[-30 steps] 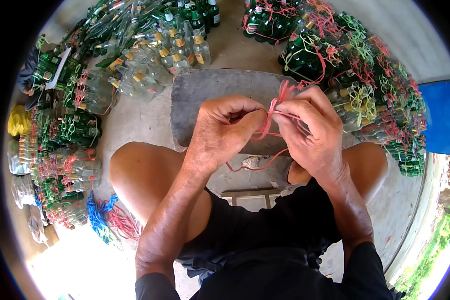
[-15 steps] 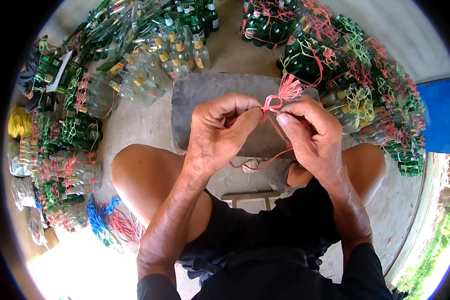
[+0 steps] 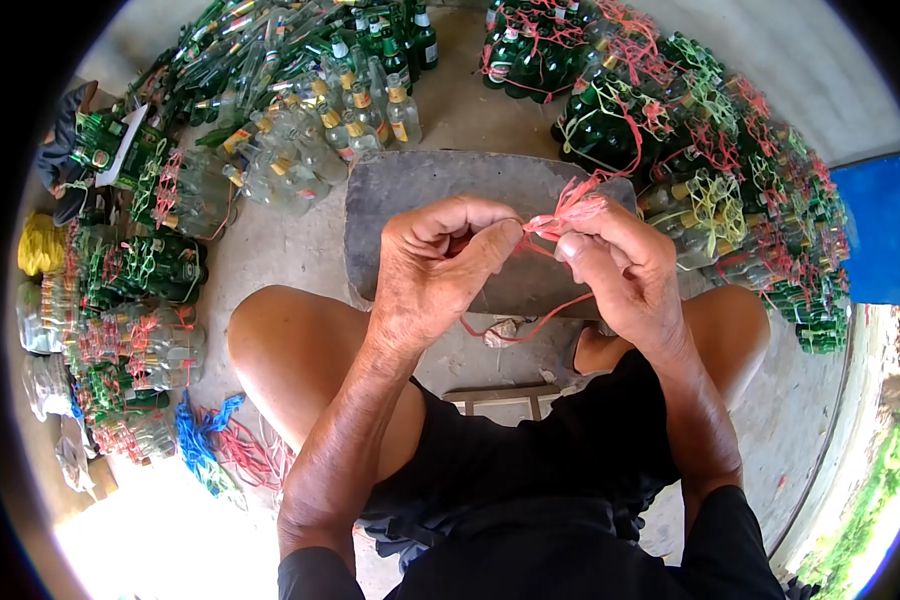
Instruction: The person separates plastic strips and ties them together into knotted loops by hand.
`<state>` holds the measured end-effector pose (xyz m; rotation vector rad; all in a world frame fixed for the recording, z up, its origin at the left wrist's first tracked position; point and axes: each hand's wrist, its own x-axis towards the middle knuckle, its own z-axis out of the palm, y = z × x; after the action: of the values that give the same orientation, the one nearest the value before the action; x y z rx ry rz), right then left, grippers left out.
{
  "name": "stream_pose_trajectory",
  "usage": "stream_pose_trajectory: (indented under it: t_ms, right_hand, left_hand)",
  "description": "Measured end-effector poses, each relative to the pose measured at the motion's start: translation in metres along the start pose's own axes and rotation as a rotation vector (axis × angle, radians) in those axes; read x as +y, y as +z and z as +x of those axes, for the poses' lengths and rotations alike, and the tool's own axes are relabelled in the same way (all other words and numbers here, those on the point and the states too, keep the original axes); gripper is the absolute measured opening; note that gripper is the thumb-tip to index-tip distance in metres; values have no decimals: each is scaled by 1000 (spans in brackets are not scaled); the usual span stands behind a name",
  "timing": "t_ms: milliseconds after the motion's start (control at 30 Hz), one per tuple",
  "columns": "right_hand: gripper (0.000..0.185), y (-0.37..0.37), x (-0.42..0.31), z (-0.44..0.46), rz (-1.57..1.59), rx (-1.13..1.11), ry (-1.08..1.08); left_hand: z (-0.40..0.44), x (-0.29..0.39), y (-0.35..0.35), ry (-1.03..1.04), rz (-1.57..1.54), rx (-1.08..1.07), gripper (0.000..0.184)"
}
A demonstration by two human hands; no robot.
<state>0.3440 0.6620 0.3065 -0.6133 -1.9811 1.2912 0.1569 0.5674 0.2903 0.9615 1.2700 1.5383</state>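
Between my hands is a red plastic string with a knot and a frayed tuft at its end. My left hand pinches the string just left of the knot, thumb against bent fingers. My right hand pinches it at the right, with the tuft lying over the index finger. A loop of the string hangs below both hands, in front of the grey board. The fingertips partly hide where the strands cross.
Loose bottles lie and stand at the upper left. Tied bottle bundles line the right, others the left. Blue string lies by the left knee. A person is partly visible at the far left.
The tuft, which stood upright above the knot, now lies lower over my right index finger. Both hands stay close together, still pinching the string.
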Motion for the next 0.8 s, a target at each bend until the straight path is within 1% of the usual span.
stream_pose_trajectory:
  t_ms: [33,133,233,333,433,533,633,733,800]
  right_hand:
    - [9,0,-1,-1,76,-13,77]
    - [13,-4,-10,5,208,-30,205]
    - [13,-6,-10,6,313,-66,264]
    - [9,-4,-8,6,411,-128,295]
    - [9,-3,-13,7,330,-130,347]
    - [9,-2,-12,6,345,-107,362]
    - [8,3,-7,4,287,-67,239]
    - [8,4,-7,3,285,-59,210]
    - [8,1,-8,2,296,-86,246]
  left_hand:
    - [0,0,1,10,-6,11,9]
    - [-2,1,0,43,42,24,9]
    - [-4,-2,-2,92,116,25,9]
    - [-5,0,2,140,160,32,9]
    - [-5,0,3,189,219,30,10]
    - [-4,-3,3,225,220,18,12]
    - [-4,-1,3,216,257,0,13]
    - [-4,-2,4,217,267,-11,14]
    - [-4,-3,5,225,268,-15,14]
